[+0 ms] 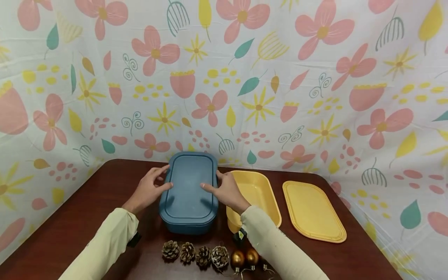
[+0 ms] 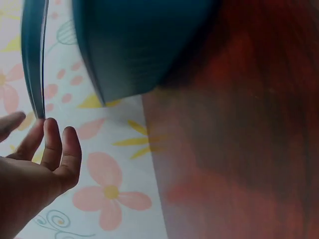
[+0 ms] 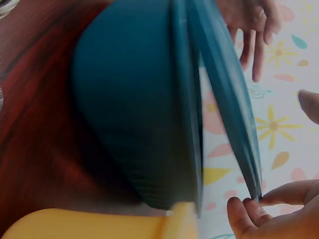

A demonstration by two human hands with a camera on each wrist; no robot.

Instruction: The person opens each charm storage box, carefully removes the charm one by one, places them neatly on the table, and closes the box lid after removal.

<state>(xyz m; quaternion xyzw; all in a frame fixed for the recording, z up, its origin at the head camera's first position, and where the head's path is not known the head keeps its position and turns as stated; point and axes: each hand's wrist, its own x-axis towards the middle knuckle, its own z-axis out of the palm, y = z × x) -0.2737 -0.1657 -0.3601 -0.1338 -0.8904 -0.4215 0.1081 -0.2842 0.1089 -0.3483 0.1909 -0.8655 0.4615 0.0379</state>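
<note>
A blue lid [image 1: 190, 186] lies over a blue rectangular box [image 1: 189, 229], with its far side lifted. Both wrist views show a wedge-shaped gap between the raised lid [image 3: 227, 89] and the box rim. My left hand [image 1: 148, 189] holds the lid's left edge near the far corner, fingertips at the rim. On the opposite edge, my right hand [image 1: 229, 191] grips the far right corner. Fingers and thumb meet at that corner in the right wrist view. What the box holds cannot be seen.
Right of the box stands a yellow container [image 1: 257, 194] without its cover, partly behind my right hand. A yellow lid [image 1: 315, 212] lies farther right. Several pine cones [image 1: 188, 252] and shiny copper-coloured baubles [image 1: 238, 258] line the near side. A floral cloth [image 1: 224, 85] hangs behind the table.
</note>
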